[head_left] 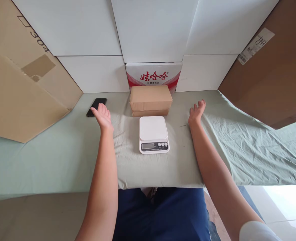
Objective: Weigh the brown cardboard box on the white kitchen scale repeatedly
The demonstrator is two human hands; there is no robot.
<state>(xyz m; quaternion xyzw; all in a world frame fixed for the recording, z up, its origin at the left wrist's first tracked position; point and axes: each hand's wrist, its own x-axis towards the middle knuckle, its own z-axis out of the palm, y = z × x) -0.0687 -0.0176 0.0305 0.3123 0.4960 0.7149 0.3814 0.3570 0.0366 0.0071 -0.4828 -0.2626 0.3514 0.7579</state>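
A white kitchen scale [153, 129] lies on the green cloth between my forearms, its dark display and buttons facing me. Right behind it is a closed brown cardboard box [151, 98]. My left hand [102, 116] is open, palm turned up, with nothing in it; it is nearest to a black smartphone [97, 104] lying flat. To the right of the box and scale, my right hand [197, 111] is also open and bare, its fingers apart and slightly curled.
A green cloth [142, 172] covers the table up to its front edge. White boxes, one a printed carton [137, 72], form a wall at the back. Large cardboard panels stand at the left [32, 100] and right [270, 83].
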